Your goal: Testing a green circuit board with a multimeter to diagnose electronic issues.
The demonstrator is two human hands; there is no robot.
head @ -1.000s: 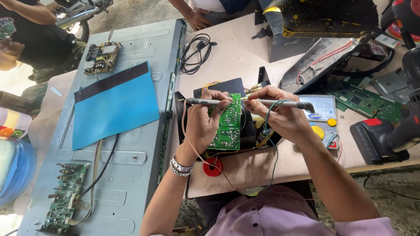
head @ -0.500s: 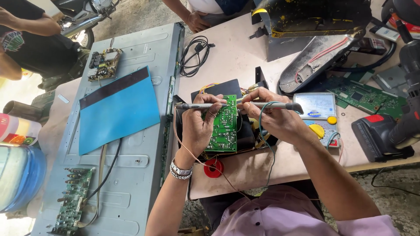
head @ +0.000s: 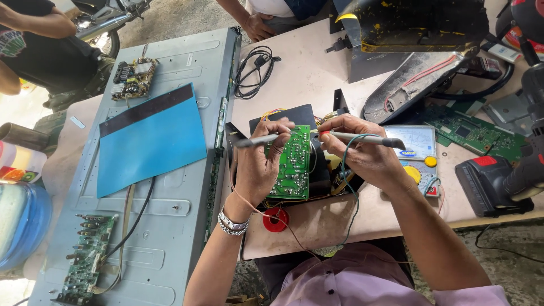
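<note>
My left hand (head: 262, 161) grips a grey probe (head: 253, 141) like a pen, its tip against a green circuit board (head: 296, 163) that stands tilted in a black casing (head: 323, 170). A silver bracelet sits on that wrist. My right hand (head: 362, 156) holds a second grey probe (head: 368, 139) with a red band near its tip, pointed at the board's upper right edge. Thin red and green leads run from the probes down past a red spool (head: 276, 220) on the table edge.
An analog meter (head: 418, 153) lies right of my right hand. A grey panel back (head: 170, 187) with a blue sheet (head: 148, 139) and two circuit boards lies left. A coiled black cable (head: 253, 71), a cordless drill (head: 498, 175) and other people's arms are around.
Both hands stay on the probes at the green board; the probe tips have shifted slightly along it. The camera has tilted a little.
</note>
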